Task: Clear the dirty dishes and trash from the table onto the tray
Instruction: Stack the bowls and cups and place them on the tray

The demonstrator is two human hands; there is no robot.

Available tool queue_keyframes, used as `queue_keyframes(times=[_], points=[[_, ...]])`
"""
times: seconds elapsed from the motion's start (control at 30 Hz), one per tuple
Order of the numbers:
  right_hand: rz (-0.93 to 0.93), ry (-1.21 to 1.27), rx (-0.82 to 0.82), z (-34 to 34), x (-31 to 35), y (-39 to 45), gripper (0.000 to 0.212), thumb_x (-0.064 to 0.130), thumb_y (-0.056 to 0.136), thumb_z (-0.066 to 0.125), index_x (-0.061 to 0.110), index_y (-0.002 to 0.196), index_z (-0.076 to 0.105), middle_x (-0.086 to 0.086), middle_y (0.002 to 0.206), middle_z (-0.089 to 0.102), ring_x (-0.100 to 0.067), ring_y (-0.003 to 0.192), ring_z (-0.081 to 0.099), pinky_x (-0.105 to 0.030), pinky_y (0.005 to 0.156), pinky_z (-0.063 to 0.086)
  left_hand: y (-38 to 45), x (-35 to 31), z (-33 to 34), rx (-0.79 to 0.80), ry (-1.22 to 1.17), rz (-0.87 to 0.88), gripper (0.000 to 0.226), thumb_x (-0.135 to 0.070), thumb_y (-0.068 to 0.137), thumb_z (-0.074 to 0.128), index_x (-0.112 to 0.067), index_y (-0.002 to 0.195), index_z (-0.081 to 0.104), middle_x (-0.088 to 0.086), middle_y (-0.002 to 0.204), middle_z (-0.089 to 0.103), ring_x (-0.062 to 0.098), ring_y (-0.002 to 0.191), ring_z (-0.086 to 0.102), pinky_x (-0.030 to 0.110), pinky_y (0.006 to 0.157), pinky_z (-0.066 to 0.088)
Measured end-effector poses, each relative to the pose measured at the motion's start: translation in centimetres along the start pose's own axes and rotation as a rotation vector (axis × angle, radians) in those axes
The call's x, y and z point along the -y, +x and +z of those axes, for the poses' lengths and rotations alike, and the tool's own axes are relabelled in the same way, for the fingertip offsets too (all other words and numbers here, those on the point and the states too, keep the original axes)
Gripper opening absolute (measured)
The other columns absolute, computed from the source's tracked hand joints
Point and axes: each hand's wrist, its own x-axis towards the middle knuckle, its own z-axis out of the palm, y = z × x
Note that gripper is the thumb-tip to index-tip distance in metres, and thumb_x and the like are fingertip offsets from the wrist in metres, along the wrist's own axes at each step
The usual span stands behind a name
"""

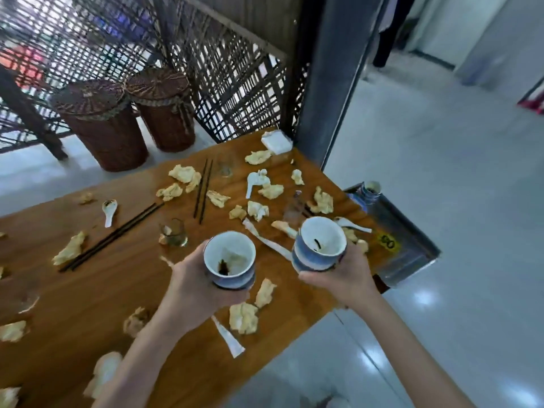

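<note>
My left hand point(194, 285) grips a blue and white bowl point(230, 258) with dark residue inside, held above the wooden table point(123, 290). My right hand point(343, 276) grips a second blue and white bowl point(321, 244), which looks like a stack of two, near the table's right edge. A metal tray point(406, 240) sits beyond that edge on the right, with a small cup point(371, 190) at its far end. Crumpled napkins point(243, 318), white spoons point(109, 210), dark chopsticks point(203, 191) and small glasses point(174, 233) lie scattered over the table.
Two wicker baskets point(103, 125) with lids stand on the floor behind the table, in front of a lattice screen point(229, 75). A dark pillar point(332, 69) rises at the table's far right corner. Pale tiled floor point(456, 172) spreads to the right. A white napkin stack point(276, 141) sits at the far corner.
</note>
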Motion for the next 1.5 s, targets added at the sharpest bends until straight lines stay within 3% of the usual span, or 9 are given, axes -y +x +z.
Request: queue_keyframes(times=[0.17,0.27,0.43,0.8,0.97,1.13,1.27,1.37,1.5], points=[[0.033,-0.028,-0.073,-8.2,-3.3,1.2,0.076,0.031,0.043,0.089,0.039,0.107,0.05,0.029,0.096,0.056,-0.001,0.097,0.056,-0.02,0.082,0.045,3.1,-2.9,8.3,0.053,-0.017,0.026,0.082,-0.01,0.041,0.094,-0.036,0.108,0.056,-0.022,0.102,0.065,-0.001,0.098,0.061,0.008,0.072,0.047],[0.001,-0.046,-0.065,-13.0,-5.2,2.0,0.072,0.024,0.047,0.09,0.037,0.107,0.052,0.026,0.096,0.06,0.006,0.092,0.058,-0.004,0.068,0.042,4.8,-4.5,13.5,0.02,-0.023,0.006,0.08,-0.029,0.033,0.093,-0.044,0.103,0.058,-0.024,0.1,0.065,-0.003,0.094,0.062,0.011,0.07,0.05],[-0.014,-0.079,-0.049,-20.1,-8.5,4.2,0.071,0.027,0.047,0.088,0.039,0.107,0.053,0.026,0.095,0.061,0.017,0.089,0.053,0.0,0.064,0.04,7.6,-6.2,21.4,-0.051,-0.027,-0.032,0.079,-0.045,0.027,0.089,-0.045,0.099,0.058,-0.025,0.099,0.065,-0.003,0.093,0.061,0.01,0.068,0.048],[0.046,-0.052,-0.093,-29.8,-16.7,10.6,0.063,0.017,0.042,0.089,0.041,0.091,0.057,0.037,0.087,0.062,0.015,0.085,0.058,-0.001,0.064,0.043,13.8,-7.3,34.3,-0.073,0.0,-0.052,0.076,-0.043,0.031,0.087,-0.049,0.1,0.055,-0.029,0.099,0.064,-0.005,0.094,0.06,0.008,0.075,0.045],[0.12,-0.047,-0.092,-32.1,-19.2,14.4,0.063,0.017,0.044,0.09,0.043,0.089,0.054,0.039,0.085,0.061,0.016,0.084,0.056,-0.003,0.061,0.043,18.3,-7.0,38.1,-0.092,0.023,-0.045,0.075,-0.047,0.033,0.084,-0.049,0.101,0.053,-0.02,0.099,0.066,0.005,0.096,0.061,0.029,0.084,0.05],[0.176,-0.059,-0.091,-33.9,-21.7,19.1,0.062,0.024,0.041,0.087,0.042,0.091,0.054,0.021,0.085,0.065,0.002,0.084,0.061,-0.022,0.073,0.05,23.1,-7.3,42.2,-0.086,0.058,-0.02,0.074,-0.032,0.04,0.09,-0.042,0.104,0.054,-0.024,0.096,0.064,-0.003,0.095,0.058,0.006,0.073,0.042],[0.221,-0.069,-0.087,-35.2,-23.9,23.0,0.058,0.025,0.041,0.086,0.044,0.085,0.054,0.023,0.082,0.064,0.004,0.08,0.06,-0.019,0.067,0.048,26.0,-7.4,46.0,-0.164,0.071,-0.041,0.077,-0.022,0.038,0.093,-0.049,0.097,0.051,-0.035,0.095,0.06,-0.015,0.091,0.053,-0.004,0.069,0.036],[0.232,-0.072,-0.094,-36.7,-26.7,26.3,0.058,0.03,0.038,0.085,0.044,0.085,0.054,0.026,0.08,0.063,0.011,0.079,0.058,-0.009,0.06,0.043,28.2,-6.7,49.6,-0.224,0.035,-0.078,0.079,-0.021,0.037,0.093,-0.052,0.096,0.051,-0.04,0.097,0.056,-0.015,0.091,0.053,-0.004,0.067,0.037],[0.242,-0.087,-0.049,-38.2,-30.5,30.5,0.063,0.04,0.031,0.078,0.052,0.088,0.055,0.033,0.084,0.062,0.004,0.075,0.062,-0.02,0.058,0.051,30.6,-5.3,53.9,-0.321,0.024,-0.12,0.081,-0.023,0.037,0.093,-0.056,0.097,0.051,-0.036,0.098,0.058,-0.008,0.092,0.056,0.001,0.068,0.042]])
